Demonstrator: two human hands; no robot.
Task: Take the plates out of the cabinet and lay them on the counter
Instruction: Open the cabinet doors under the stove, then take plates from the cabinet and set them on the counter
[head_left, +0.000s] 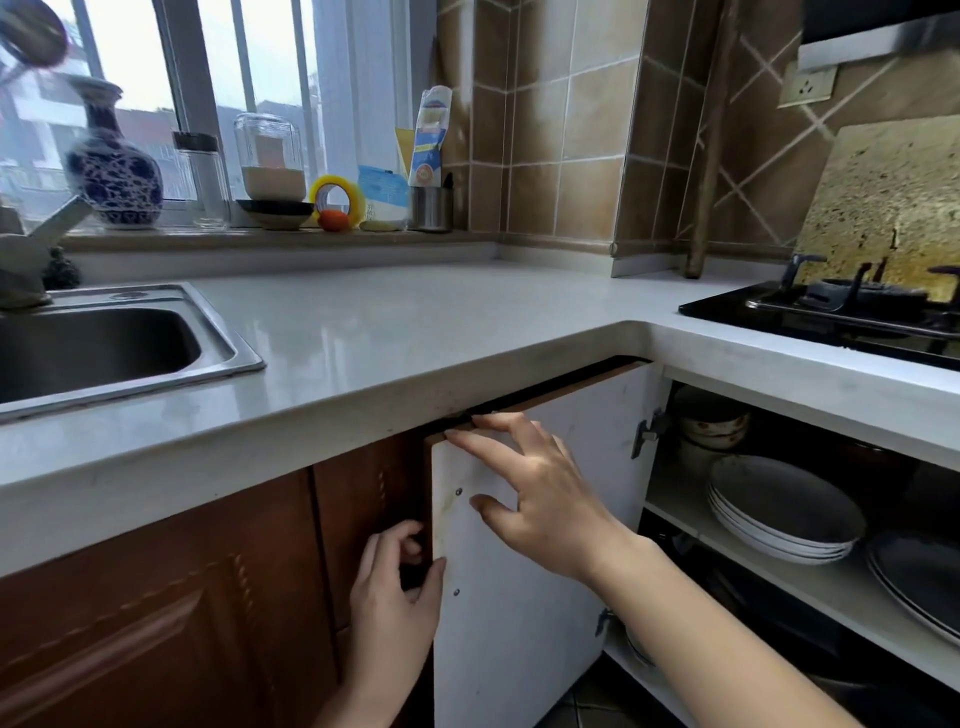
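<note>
The cabinet door (519, 613) under the counter stands swung open, white inner face toward me. My left hand (395, 592) grips the door's outer edge, fingers curled around it. My right hand (535, 483) lies on the white inner face near the top corner, fingers spread, fingertips at the top edge. Inside the cabinet, a stack of white plates (784, 512) sits on the middle shelf (831, 592). A larger plate (919, 582) lies to its right, partly cut off by the frame. The white counter (415, 322) runs above.
A steel sink (104, 343) is set in the counter at the left and a black gas hob (841, 312) at the right. Bowls (711, 426) sit at the back of the shelf. The windowsill holds a blue vase (111, 166), jars and a tape roll (337, 197).
</note>
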